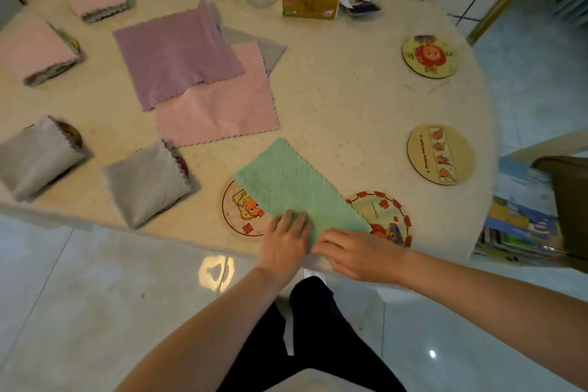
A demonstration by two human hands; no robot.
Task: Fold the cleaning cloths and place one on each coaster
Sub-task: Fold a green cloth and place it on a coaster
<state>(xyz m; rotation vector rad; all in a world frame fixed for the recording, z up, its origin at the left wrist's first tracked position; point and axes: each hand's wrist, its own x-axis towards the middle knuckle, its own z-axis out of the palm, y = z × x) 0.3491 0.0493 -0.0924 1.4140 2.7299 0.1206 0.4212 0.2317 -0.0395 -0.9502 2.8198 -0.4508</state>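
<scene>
Green and nubbly, the cloth being worked point(296, 188) lies as a long strip near the desk's point(334, 99) front edge, running from about 11 o'clock down to 5, its near end under both hands and its sides overlapping two coasters: the one with an orange cartoon figure point(241, 210) at its 8 o'clock and the red-bordered one point(386, 216) at its 4 o'clock. The left hand point(286, 237) rests flat on the near end, fingers fairly straight and spread; the right hand point(356, 253) lies low beside it, fingertips touching the cloth's corner, though whether they pinch it I cannot tell. It looks like the strip wants one more fold; I'd pin the middle with the left hand and bring the near end up to meet the far scalloped edge squarely before pressing the crease. The desk rim sits just below the hands at 6 o'clock, so the near corner could slip off. Open room lies toward 1 o'clock, where two bare coasters point(429, 56) point(440, 154) wait; the unfolded purple cloth point(175, 51) and pink cloth point(219, 111) crowd 11 o'clock, and four coasters to the left already look covered.
</scene>
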